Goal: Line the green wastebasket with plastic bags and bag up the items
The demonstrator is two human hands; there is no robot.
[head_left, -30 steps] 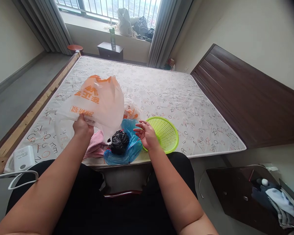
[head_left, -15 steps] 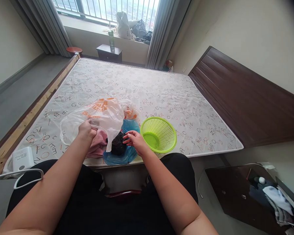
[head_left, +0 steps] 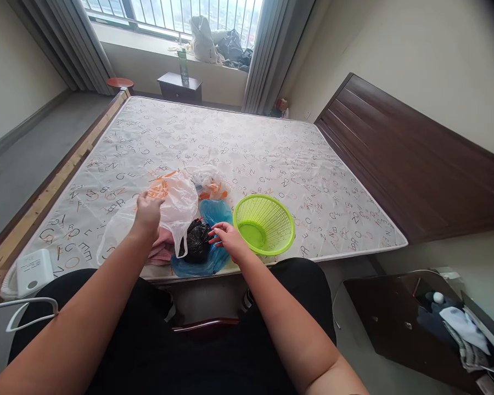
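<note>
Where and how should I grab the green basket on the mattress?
I'd pinch the right rim of the green basket, coming from the right with your right hand. The basket's mouth faces up, its rim flares wider than its base, and the blue bag lies close on its left.

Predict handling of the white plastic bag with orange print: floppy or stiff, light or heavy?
The white plastic bag will probably flop and fold when lifted: its film looks thin and wrinkled. It's likely very light, as no bulky contents show through. Its loop handle might catch on the black bundle, whose edge it overlaps in this view.
</note>
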